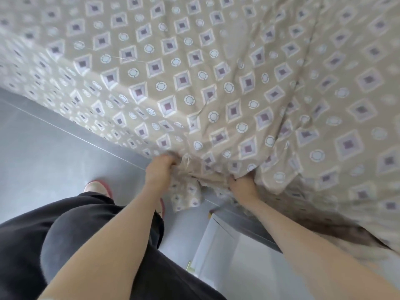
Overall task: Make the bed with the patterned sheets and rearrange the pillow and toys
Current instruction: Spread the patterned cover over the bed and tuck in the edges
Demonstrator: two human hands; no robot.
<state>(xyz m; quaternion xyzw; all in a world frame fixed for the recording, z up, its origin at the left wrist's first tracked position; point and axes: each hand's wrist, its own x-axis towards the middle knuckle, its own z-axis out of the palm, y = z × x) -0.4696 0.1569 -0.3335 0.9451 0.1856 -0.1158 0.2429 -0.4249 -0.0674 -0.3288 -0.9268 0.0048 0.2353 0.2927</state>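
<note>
We look down over the corner of the bed, where the patterned sheet [194,83] fills most of the view: beige cloth printed with purple-centred diamonds and small pale rings, lying across the top of the mattress and falling over its left side toward the grey floor [43,148]. Both of our bare arms reach forward to the near corner. Our left hand [159,169] is clenched round a bunch of the cloth, the fingers curled into it just where the hanging side meets the corner, and a loose fold of the same sheet dangles below the wrist. Our right hand [242,186] sits close beside it, a little lower and to the right, gripping the edge of the sheet (its fingertips are buried in the fabric, so we see only the back of the hand and the thumb side). Between the two hands the cloth is gathered into tight creases, and long wrinkles run from them up across the bed. To the right of our right hand the sheet lifts clear of the bed in a blurred fold, with dark shadow beneath it. Below the hands stands a white panel [229,265] with a small yellowish fitting at its edge. Our black trousers [91,239] fill the lower left, and a red-rimmed slipper [100,187] shows on the floor beyond them.
</note>
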